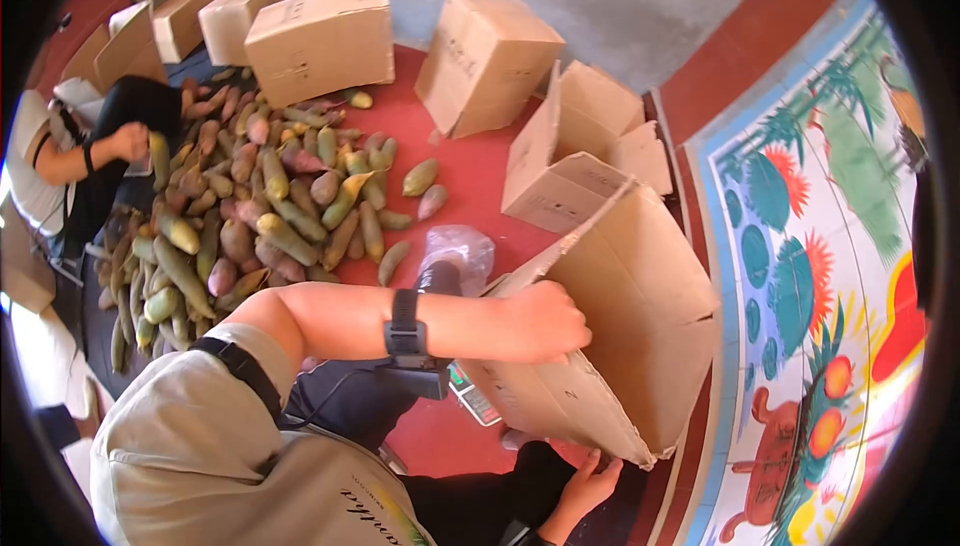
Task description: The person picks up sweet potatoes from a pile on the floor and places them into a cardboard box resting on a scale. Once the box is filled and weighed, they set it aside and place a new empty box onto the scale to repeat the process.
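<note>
A large open cardboard box (640, 316) leans tilted before me, its opening turned to the right. My left hand (545, 324) is closed in a fist over its near upper edge. Lower down, my right hand (588, 491) pinches the box's bottom corner between thumb and fingers. The inside that shows is bare cardboard. Partly hidden beneath my left forearm and the box is a scale with a green keypad (474, 396). Beyond my left wrist lies a crumpled clear plastic bag (465, 246).
A big heap of long green and purplish produce (270, 206) covers the floor at left. Another person's hand (130, 141) holds one piece there. Closed cardboard boxes (320, 41) stand behind; another open box (565, 161) sits past mine. A painted wall (800, 296) borders the right.
</note>
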The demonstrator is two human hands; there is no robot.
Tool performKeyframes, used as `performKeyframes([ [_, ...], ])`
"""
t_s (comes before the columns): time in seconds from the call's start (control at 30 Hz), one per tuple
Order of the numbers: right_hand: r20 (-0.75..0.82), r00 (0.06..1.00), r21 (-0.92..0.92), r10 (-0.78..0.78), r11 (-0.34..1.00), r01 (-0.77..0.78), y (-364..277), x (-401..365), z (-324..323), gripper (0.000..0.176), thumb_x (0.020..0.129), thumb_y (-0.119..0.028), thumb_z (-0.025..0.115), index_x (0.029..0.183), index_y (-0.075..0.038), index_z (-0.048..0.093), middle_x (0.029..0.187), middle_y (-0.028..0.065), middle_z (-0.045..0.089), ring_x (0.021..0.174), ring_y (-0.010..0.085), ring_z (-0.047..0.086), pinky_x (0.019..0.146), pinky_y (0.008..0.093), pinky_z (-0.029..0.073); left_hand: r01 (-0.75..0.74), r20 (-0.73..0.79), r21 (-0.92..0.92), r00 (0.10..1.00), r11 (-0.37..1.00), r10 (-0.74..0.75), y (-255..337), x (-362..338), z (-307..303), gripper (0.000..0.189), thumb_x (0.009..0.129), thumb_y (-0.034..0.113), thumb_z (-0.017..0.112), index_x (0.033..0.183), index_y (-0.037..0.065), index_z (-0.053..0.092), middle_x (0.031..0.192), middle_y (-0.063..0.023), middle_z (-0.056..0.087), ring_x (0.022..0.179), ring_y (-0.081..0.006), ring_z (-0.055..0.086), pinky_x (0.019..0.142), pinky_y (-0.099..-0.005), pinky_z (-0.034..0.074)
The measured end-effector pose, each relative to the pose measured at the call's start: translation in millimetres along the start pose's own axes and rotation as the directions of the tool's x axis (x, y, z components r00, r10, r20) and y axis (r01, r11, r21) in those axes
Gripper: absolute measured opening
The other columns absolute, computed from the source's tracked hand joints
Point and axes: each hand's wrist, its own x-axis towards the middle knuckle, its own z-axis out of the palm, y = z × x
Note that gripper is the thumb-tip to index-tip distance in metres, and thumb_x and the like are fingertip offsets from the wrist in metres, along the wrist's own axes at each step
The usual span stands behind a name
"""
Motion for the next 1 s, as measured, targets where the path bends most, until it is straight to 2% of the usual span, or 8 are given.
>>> performKeyframes([
  [0.07,-0.019,0.998,0.061,0.052,0.997,-0.051,1.3,1.6,1.1,0.024,0.085,-0.011,0.056,0.102,0.007,0.054,0.087,0.0201,0.063,0.076,0.0302,0.063,0.066,0.0367,0.048,-0.101,-0.235,0.013,0.967,0.995,0.101,2.2,-5.0,3.5,0.022,0.065,0.023,0.067,0.076,0.008,0.055,0.075,-0.0045,0.060,0.078,-0.0235,0.060,0.072,-0.0368,0.045],
  [0.13,-0.013,1.000,0.048,0.010,0.999,-0.009,-4.3,3.7,-0.7,0.025,0.086,-0.011,0.055,0.103,0.007,0.054,0.089,0.0213,0.062,0.079,0.0315,0.062,0.068,0.0375,0.049,-0.088,-0.260,-0.004,0.962,0.996,0.084,3.0,-15.4,3.5,0.023,0.065,0.023,0.067,0.080,0.009,0.056,0.079,-0.0043,0.057,0.080,-0.0228,0.057,0.078,-0.0353,0.042],
  [0.23,-0.020,0.999,0.012,-0.029,0.999,0.029,-8.8,-1.7,-7.9,0.028,0.088,-0.012,0.053,0.106,0.009,0.053,0.094,0.0239,0.062,0.085,0.0342,0.062,0.072,0.0390,0.049,-0.296,-0.657,-0.098,0.736,0.950,0.161,-2.9,-44.8,5.9,0.028,0.070,0.017,0.066,0.095,0.007,0.058,0.087,-0.0075,0.054,0.081,-0.0260,0.054,0.080,-0.0366,0.042],
  [0.33,0.015,0.999,-0.140,-0.047,0.989,0.049,0.5,0.4,-11.1,0.028,0.088,-0.013,0.052,0.106,0.009,0.053,0.095,0.0246,0.061,0.088,0.0354,0.061,0.075,0.0399,0.048,-0.129,-0.722,-0.073,0.691,0.989,0.037,-24.6,-86.8,11.2,0.030,0.066,0.013,0.067,0.093,0.005,0.058,0.087,-0.0066,0.055,0.081,-0.0259,0.054,0.076,-0.0366,0.043],
  [0.47,-0.015,0.998,-0.109,-0.062,0.992,0.060,13.2,-1.3,-15.1,0.026,0.088,-0.013,0.051,0.104,0.008,0.054,0.095,0.0239,0.061,0.086,0.0359,0.060,0.076,0.0396,0.048,0.282,-0.566,-0.175,0.755,0.943,-0.331,-81.6,-157.3,54.6,0.021,0.070,0.008,0.062,0.091,0.006,0.059,0.091,-0.0102,0.059,0.085,-0.0294,0.056,0.073,-0.0396,0.045],
  [0.67,-0.004,1.000,-0.123,0.004,0.992,-0.004,15.5,-2.4,-21.0,0.024,0.089,-0.012,0.051,0.102,0.008,0.055,0.095,0.0227,0.061,0.086,0.0352,0.060,0.076,0.0393,0.048,0.816,-0.251,0.024,0.564,0.577,-0.787,-151.9,-281.0,125.5,0.029,0.069,0.015,0.061,0.097,0.008,0.059,0.100,-0.0122,0.057,0.098,-0.0316,0.052,0.084,-0.0414,0.042],
  [0.87,0.004,1.000,-0.158,-0.024,0.987,0.024,24.6,-1.7,-23.2,0.024,0.090,-0.015,0.051,0.099,0.006,0.056,0.092,0.0215,0.061,0.083,0.0340,0.060,0.074,0.0388,0.047,0.912,-0.190,0.407,0.133,0.046,-0.973,-188.6,-355.2,123.0,0.058,0.070,0.018,0.065,0.125,0.012,0.046,0.136,-0.0101,0.036,0.127,-0.0293,0.031,0.102,-0.0451,0.031],
  [1.0,0.002,1.000,-0.145,-0.021,0.989,0.021,27.5,-4.0,-25.8,0.024,0.090,-0.015,0.050,0.098,0.006,0.057,0.092,0.0210,0.061,0.083,0.0338,0.060,0.074,0.0392,0.047,0.953,0.040,0.298,0.040,0.050,-0.998,-210.8,-383.7,126.1,0.066,0.071,0.010,0.063,0.133,0.015,0.038,0.134,-0.0115,0.036,0.126,-0.0319,0.035,0.099,-0.0422,0.035],
])
